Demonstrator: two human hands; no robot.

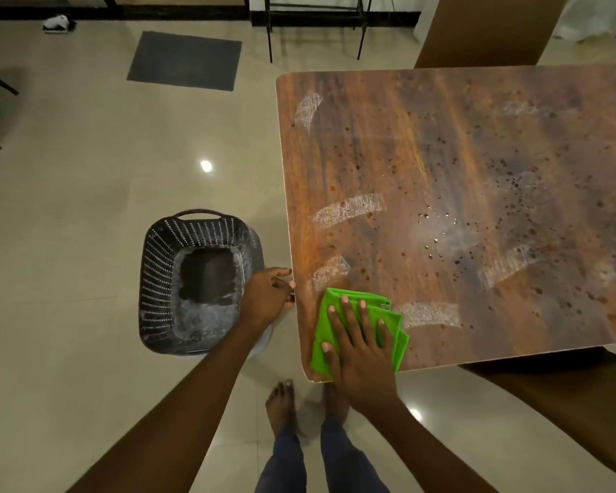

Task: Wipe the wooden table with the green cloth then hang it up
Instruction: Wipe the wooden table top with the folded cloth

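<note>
One dark perforated basket (150, 265) stands on the tiled floor, just left of the worktop (441, 137). Its bottom and near wall are smeared with whitish dust, and no other contents show. The single wooden worktop carries several chalky white streaks and many dark specks and droplets, thickest toward the right.

The one green cloth (321, 323) lies folded on the near left corner of the worktop. The right hand (360, 354) presses flat on top of it, fingers (349, 314) straight and spread, not curled round the fabric. The left hand (264, 297) is at the worktop's left edge, above the basket's right rim. Its fingers are loosely bent with the tips at the edge, and nothing shows in them.

One grey mat (185, 60) lies on the floor at the far left. Two bare feet (281, 403) stand near the worktop's corner.
</note>
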